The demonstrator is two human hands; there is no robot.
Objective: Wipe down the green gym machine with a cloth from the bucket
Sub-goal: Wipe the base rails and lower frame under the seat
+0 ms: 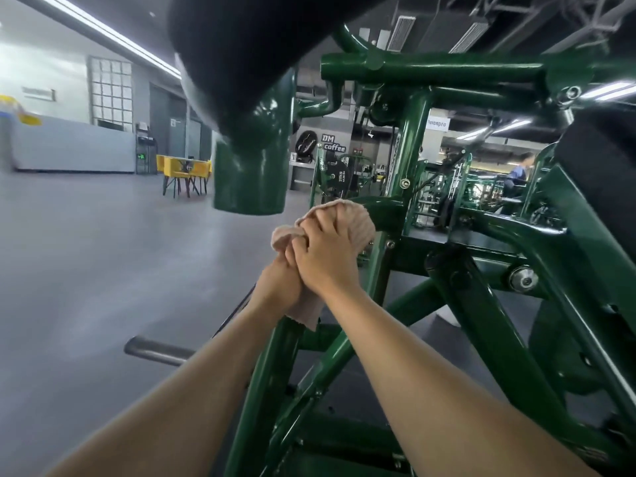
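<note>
The green gym machine (481, 256) fills the right half of the view, its glossy tubes crossing in front of me. A pinkish-beige cloth (358, 222) is wrapped around a slanted green tube at the centre. My right hand (327, 256) grips the cloth from above. Just below and left of it, my left hand (278, 287) is closed on the cloth's lower part, and a loose corner hangs beneath. The two hands touch each other. No bucket is in view.
A black pad (247, 53) hangs overhead on a thick green post (251, 173). A grey metal bar (155, 351) sticks out low on the left above the grey floor. Yellow chairs (184, 173) and a person (519, 170) stand far back.
</note>
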